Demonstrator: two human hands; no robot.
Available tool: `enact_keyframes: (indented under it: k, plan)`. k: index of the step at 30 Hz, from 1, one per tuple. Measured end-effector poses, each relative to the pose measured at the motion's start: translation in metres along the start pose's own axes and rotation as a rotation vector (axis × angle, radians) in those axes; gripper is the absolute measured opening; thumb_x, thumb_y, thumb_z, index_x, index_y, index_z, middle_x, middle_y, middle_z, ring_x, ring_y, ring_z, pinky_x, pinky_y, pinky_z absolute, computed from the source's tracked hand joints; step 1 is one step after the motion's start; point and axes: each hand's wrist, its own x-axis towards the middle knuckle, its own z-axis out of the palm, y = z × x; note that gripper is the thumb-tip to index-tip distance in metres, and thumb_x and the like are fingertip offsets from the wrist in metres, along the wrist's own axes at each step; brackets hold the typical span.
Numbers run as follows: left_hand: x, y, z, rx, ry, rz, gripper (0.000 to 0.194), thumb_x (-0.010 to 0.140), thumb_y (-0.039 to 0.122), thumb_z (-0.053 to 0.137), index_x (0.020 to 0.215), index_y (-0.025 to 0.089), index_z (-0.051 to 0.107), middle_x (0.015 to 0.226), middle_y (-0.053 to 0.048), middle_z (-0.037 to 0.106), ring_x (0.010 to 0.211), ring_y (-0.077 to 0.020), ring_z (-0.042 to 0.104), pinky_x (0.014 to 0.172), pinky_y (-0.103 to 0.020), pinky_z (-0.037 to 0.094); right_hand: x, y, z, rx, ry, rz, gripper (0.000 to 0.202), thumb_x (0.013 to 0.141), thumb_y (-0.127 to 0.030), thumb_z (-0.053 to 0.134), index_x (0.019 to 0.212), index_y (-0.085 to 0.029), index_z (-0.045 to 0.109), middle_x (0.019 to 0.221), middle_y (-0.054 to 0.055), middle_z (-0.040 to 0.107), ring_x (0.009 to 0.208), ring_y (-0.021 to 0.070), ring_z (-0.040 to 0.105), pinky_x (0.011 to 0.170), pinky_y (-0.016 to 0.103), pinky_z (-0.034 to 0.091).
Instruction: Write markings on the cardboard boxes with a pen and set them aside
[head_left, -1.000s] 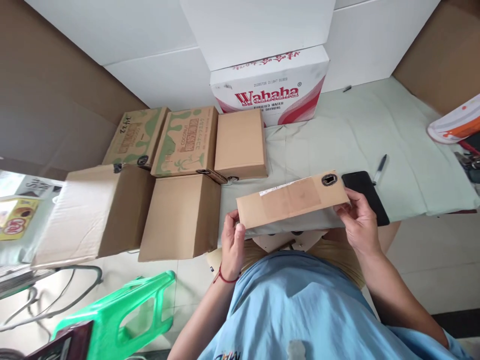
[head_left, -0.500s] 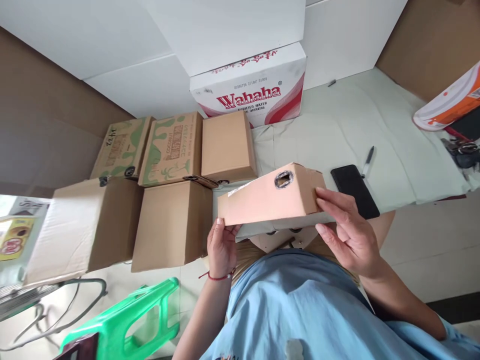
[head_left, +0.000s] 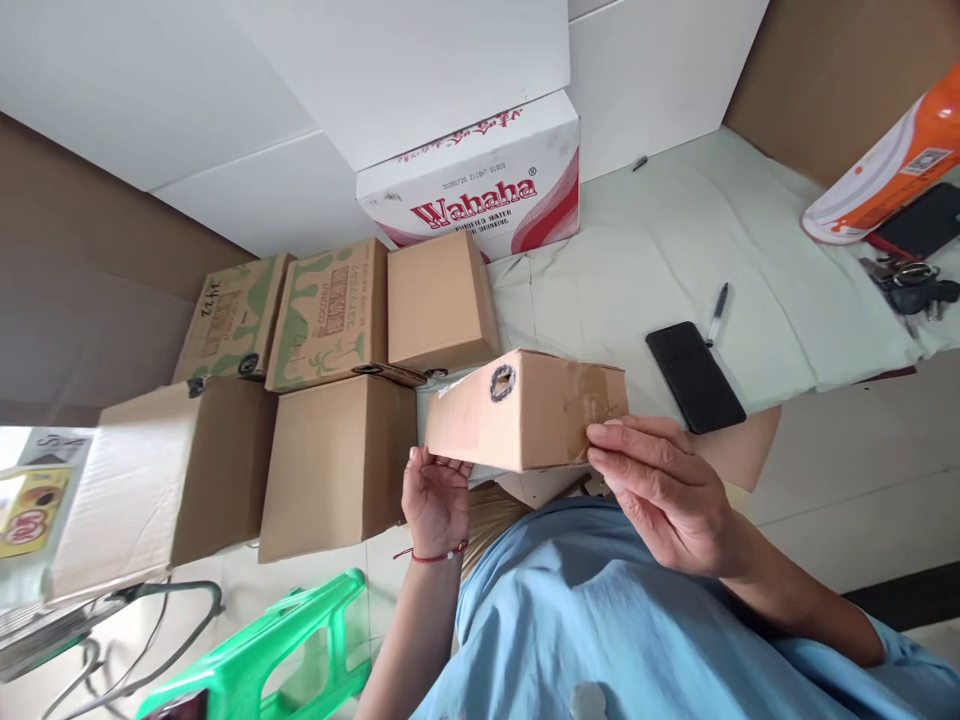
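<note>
A small brown cardboard box [head_left: 547,415] is held up in front of my body. One side has a hole with dark scribbling round it, and brown tape crosses the end facing right. My left hand [head_left: 436,500] supports the box's left end from below, its fingers partly hidden beneath it. My right hand [head_left: 667,490] has its fingertips on the taped end near the lower right corner; the thumb is mostly hidden.
Several cardboard boxes [head_left: 330,460] stand in two rows at the left, before a white and red Wahaha carton [head_left: 480,205]. A phone [head_left: 696,376], a pen [head_left: 718,314], keys [head_left: 915,285] and an orange-and-white package [head_left: 877,185] lie at the right. A green stool [head_left: 262,650] stands below left.
The box has turned so its taped end shows more toward me, and it sits lower and further left. My right hand has moved left along with it. The whole view has shifted slightly.
</note>
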Motion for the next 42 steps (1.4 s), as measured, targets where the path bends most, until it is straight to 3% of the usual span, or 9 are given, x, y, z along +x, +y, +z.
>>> enact_keyframes:
  k: [6,11,15,19,26,30,34,37,42]
  plan:
    - [-0.011,0.011,0.005,0.019,0.066,0.078,0.036,0.078,0.050,0.094,0.090,0.021,0.076,0.083,0.001,0.079,0.075,-0.0129,0.073,0.076,-0.026,0.063,-0.015,0.010,-0.006,0.009,0.021,0.248,0.085,0.103,-0.005,0.067,0.178,-0.036,0.041,0.178,0.007,0.052,0.161,0.0305,0.056,0.126,0.051,0.060]
    - [-0.014,0.015,0.010,0.104,0.087,0.120,0.035,0.074,0.042,0.092,0.099,0.019,0.082,0.092,-0.004,0.083,0.084,-0.0146,0.076,0.078,-0.023,0.060,-0.028,0.029,-0.002,0.185,0.003,0.506,0.077,0.111,-0.023,0.065,0.179,-0.043,0.036,0.188,0.002,0.035,0.174,0.0323,0.037,0.121,0.049,0.065]
    - [-0.010,0.005,0.011,0.182,0.089,0.091,0.034,0.073,0.038,0.094,0.102,0.021,0.084,0.104,-0.006,0.085,0.093,-0.0169,0.078,0.083,-0.026,0.061,-0.041,0.051,0.003,0.243,-0.020,0.733,0.069,0.111,-0.038,0.067,0.176,-0.034,0.043,0.183,0.008,0.044,0.166,0.0321,0.051,0.120,0.048,0.066]
    - [-0.007,-0.010,0.009,0.250,0.077,0.077,0.036,0.069,0.032,0.097,0.102,0.023,0.087,0.105,-0.005,0.086,0.094,-0.0157,0.077,0.086,-0.026,0.059,-0.058,0.068,0.005,0.187,0.052,0.923,0.065,0.106,-0.047,0.069,0.167,-0.026,0.055,0.169,0.014,0.061,0.155,0.0346,0.062,0.105,0.047,0.074]
    - [-0.030,-0.003,0.015,0.334,0.020,0.158,0.036,0.070,0.034,0.096,0.105,0.023,0.091,0.111,-0.007,0.088,0.107,-0.0260,0.079,0.100,-0.037,0.062,-0.063,0.077,0.002,-0.015,-0.006,0.933,0.042,0.100,-0.041,0.068,0.137,-0.022,0.071,0.133,0.015,0.080,0.121,0.0321,0.079,0.097,0.045,0.072]
    - [-0.063,0.022,0.026,0.509,-0.194,0.409,0.033,0.090,0.037,0.087,0.121,0.027,0.091,0.138,-0.010,0.083,0.137,-0.0362,0.073,0.120,-0.049,0.057,-0.067,0.088,0.001,-0.033,0.087,0.979,0.027,0.096,-0.042,0.073,0.116,-0.025,0.072,0.113,0.011,0.083,0.107,0.0315,0.080,0.095,0.048,0.070]
    - [-0.082,0.032,0.036,0.711,-0.362,0.663,0.034,0.095,0.031,0.084,0.129,0.030,0.088,0.143,-0.013,0.080,0.139,-0.0396,0.073,0.120,-0.056,0.057,-0.073,0.095,0.007,0.106,0.179,1.003,0.025,0.092,-0.043,0.079,0.109,-0.026,0.070,0.111,0.009,0.081,0.105,0.0304,0.079,0.090,0.049,0.071]
    - [-0.081,0.025,0.039,0.719,-0.354,0.728,0.041,0.099,0.029,0.081,0.140,0.032,0.083,0.146,-0.014,0.075,0.142,-0.0373,0.068,0.117,-0.052,0.058,-0.073,0.091,0.011,0.174,0.223,1.001,0.029,0.093,-0.046,0.081,0.110,-0.026,0.070,0.109,0.009,0.080,0.103,0.0289,0.078,0.083,0.045,0.072]
    - [-0.071,0.014,0.036,0.610,-0.208,0.560,0.050,0.097,0.035,0.086,0.146,0.036,0.077,0.144,-0.010,0.063,0.128,-0.0266,0.068,0.102,-0.034,0.064,-0.064,0.072,0.004,0.122,0.178,0.901,0.036,0.100,-0.044,0.075,0.130,-0.024,0.072,0.123,0.010,0.077,0.113,0.0277,0.077,0.099,0.045,0.070]
